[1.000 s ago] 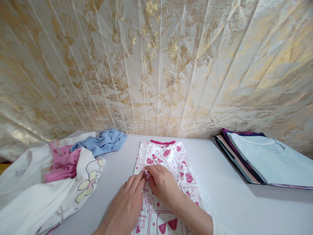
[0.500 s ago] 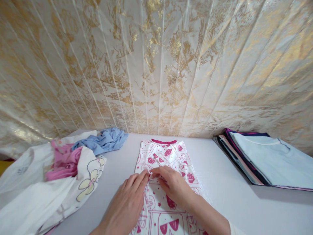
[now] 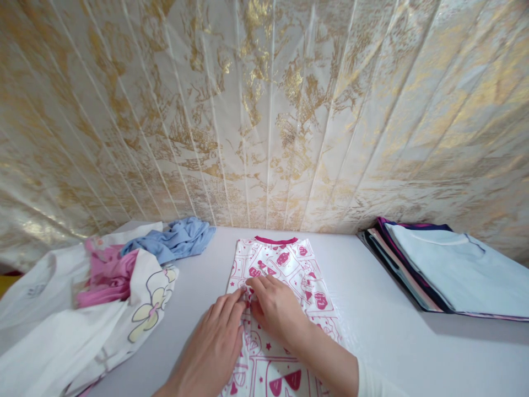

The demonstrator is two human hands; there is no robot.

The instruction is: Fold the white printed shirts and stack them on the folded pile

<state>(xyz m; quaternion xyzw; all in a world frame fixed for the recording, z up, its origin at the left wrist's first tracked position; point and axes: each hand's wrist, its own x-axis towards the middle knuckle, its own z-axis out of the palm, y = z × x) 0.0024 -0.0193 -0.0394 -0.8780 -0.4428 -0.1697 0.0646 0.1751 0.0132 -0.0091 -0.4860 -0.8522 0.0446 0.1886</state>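
Behind everything, from left edge to right, a shiny cream backdrop with gold patches and lengthwise creases, coming down to the far edge of a smooth, pale tabletop. At far left, a sliver of something yellow; then, heaped loosely on the surface, a white shirt, a crumpled pink garment, a white garment with yellow flowers and a rumpled blue garment. In the middle, laid out flat with pink collar toward the backdrop, a white top with pink print. Over its left side, the left hand, open, fingers straight and together. Just beside, on the print, the right hand, fingers bent, tips at the cloth; impossible to tell whether pinching it. Behind that wrist, a white sleeve. At far right, a neat stack of folded clothes, pale blue uppermost, casting soft shadow on the surface.
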